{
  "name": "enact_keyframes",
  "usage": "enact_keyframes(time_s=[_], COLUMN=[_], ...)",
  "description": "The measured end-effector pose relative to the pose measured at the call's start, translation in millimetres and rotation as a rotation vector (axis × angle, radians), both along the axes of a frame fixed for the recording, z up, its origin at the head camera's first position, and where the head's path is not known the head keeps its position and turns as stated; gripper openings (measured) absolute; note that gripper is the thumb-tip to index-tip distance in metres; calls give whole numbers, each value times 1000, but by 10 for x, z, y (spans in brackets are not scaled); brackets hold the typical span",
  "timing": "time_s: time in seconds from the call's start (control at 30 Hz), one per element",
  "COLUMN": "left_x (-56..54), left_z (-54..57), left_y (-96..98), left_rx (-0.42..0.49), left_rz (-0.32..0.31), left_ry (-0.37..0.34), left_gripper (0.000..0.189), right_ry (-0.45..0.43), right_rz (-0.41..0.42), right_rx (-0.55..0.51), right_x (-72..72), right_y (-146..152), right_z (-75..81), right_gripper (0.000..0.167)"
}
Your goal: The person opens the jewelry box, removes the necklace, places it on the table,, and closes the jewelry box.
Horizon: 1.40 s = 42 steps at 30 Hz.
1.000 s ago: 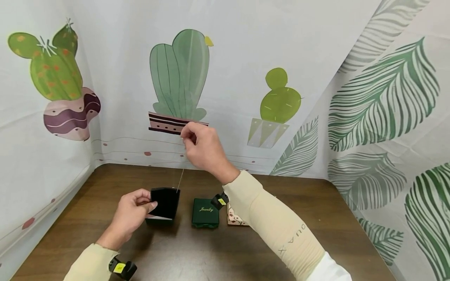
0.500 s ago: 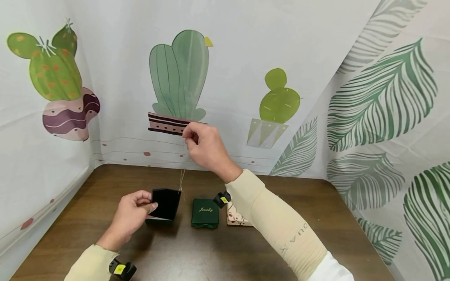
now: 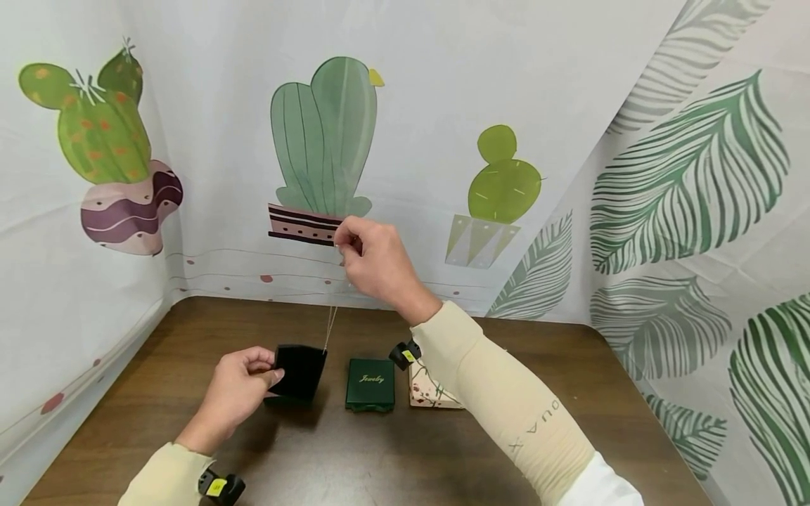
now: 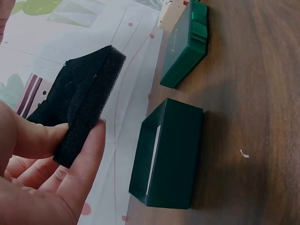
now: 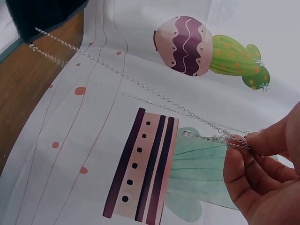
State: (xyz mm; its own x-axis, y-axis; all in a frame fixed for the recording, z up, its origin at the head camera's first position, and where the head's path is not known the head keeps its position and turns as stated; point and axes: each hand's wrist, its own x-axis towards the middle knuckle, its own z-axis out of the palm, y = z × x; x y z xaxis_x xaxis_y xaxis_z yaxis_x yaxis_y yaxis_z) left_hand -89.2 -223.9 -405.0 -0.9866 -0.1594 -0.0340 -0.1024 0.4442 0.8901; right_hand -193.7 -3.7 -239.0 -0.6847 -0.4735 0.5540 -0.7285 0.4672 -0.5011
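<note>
My left hand [image 3: 237, 386] pinches a black foam pad [image 3: 301, 372] between thumb and fingers. In the left wrist view the pad is tilted, its rough edge showing, above an open dark green box [image 4: 176, 154] on the table. Higher up and to the right, my right hand [image 3: 382, 263] pinches the gathered end of a fine silver necklace chain [image 5: 123, 74] in its fingertips. Two strands run from there down to the pad's upper right corner, where they are caught at its edge. A clasp-like end hangs by the right fingertips in the right wrist view.
A closed green box [image 3: 370, 383] lettered "Jewelry" lies right of the open one. Beside it is a cream box with a floral print [image 3: 430, 390], partly behind the right forearm. A small white scrap [image 4: 244, 153] is on the wooden table [image 3: 380, 457]. A printed cloth hangs behind.
My right hand has shifted slightly to the right with the chain. A second strand now shows at the pad's corner. The pad has dipped a little, covering the box's white inside from the head view.
</note>
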Motion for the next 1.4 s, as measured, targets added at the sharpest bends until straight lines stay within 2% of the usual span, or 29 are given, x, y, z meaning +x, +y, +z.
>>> enact_keyframes(time_s=[0.33,0.53,0.73,0.9,1.4], left_x=[33,40,47,46,23], left_z=[-26,4,0,-14,-16], left_y=[-21,-72,-160,-217,-286], left_rx=[12,108,181,228,258], left_rz=[10,42,100,101,113], left_ry=[-38,-62,-83,-93,-91], left_gripper=[23,32,44,49,51], right_ry=[29,11,-36,-57,-17], right_rz=[-17,-28,-46,-45,-5], right_rx=[7,49,99,108,135], right_x=[-13,-33,-65,-79,-41], right_y=[9,7,18,21,-1], right_z=[12,11,14,0,-57], right_gripper=[17,18,17,15,11])
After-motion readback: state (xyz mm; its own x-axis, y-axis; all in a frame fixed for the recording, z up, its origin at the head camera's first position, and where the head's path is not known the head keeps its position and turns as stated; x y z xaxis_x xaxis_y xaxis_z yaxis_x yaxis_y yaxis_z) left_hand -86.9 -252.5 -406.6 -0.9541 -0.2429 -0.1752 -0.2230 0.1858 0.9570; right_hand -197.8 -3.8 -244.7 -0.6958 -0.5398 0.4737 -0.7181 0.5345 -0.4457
